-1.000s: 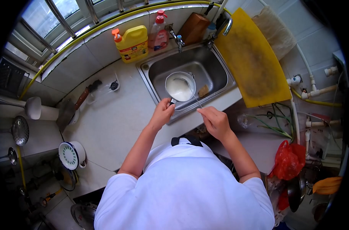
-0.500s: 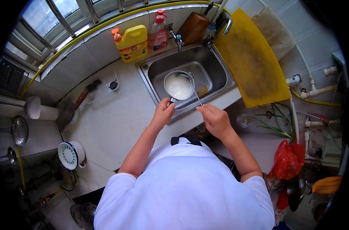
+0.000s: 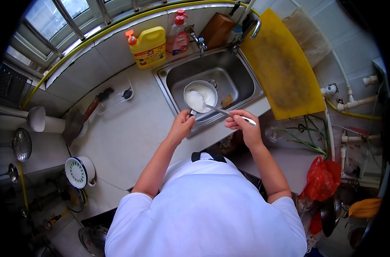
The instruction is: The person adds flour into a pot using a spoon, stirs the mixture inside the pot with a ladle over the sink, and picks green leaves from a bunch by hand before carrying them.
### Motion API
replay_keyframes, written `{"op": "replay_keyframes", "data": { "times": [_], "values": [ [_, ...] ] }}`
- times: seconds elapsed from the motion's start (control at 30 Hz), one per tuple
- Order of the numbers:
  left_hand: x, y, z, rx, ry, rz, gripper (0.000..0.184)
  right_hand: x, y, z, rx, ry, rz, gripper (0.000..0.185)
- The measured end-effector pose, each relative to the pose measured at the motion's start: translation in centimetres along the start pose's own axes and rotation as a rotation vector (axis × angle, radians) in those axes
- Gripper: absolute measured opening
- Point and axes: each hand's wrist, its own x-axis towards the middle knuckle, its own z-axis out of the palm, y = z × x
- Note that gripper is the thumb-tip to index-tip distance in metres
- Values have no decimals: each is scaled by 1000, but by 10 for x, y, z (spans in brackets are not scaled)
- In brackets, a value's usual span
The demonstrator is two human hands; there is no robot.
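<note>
Over the near part of the steel sink (image 3: 161, 95), a small round pot (image 3: 210, 85) holds a white substance. My left hand (image 3: 182, 125) is closed on the pot's short dark handle. In my right hand (image 3: 246, 128) is a long metal spoon (image 3: 220, 110), its shaft slanting leftward and its tip in the white substance. The handle end of the spoon sticks out past my fingers to the right. A brown sponge-like piece (image 3: 227, 100) lies in the sink, right of the pot.
Behind the sink stand a yellow jug (image 3: 148, 48), a pink bottle (image 3: 178, 36), a tap (image 3: 200, 45) and a knife block (image 3: 216, 30). A yellow board (image 3: 280, 64) leans at the right. A cleaver (image 3: 75, 124) and a white enamel pot (image 3: 80, 172) are at the left.
The spoon has swung from a steep angle to a flatter slant, its tip moving left inside the pot. My right hand has turned and shifted slightly right and up; my left hand stays put.
</note>
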Motion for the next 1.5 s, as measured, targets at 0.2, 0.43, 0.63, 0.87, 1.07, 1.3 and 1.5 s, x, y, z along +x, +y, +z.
{"op": "replay_keyframes", "data": {
  "times": [0.2, 0.43, 0.63, 0.87, 1.07, 1.3, 1.5],
  "values": [
    [-1, 5, 0, -19, -6, -4, 21, -5, -1, 4, 118, 73, -23, 22],
    [1, 10, -4, 6, 23, -2, 23, -13, -7, 5, 8, 103, -281, 20],
    [1, 13, -4, -14, -10, -5, 22, -12, -7, -1, -503, 83, -774, 17],
    [-1, 18, 1, 5, 13, 2, 22, -8, 2, -2, -900, -71, -950, 31],
    [-2, 20, 2, -11, -22, 23, 22, -5, 29, 8, -747, -7, -755, 25],
    [0, 13, 6, 12, -20, 21, 23, -8, 22, 16, 83, 116, -90, 23],
    [-1, 15, 4, 12, -30, -8, 25, -16, 15, 14, 89, 115, -65, 22]
  ]
}}
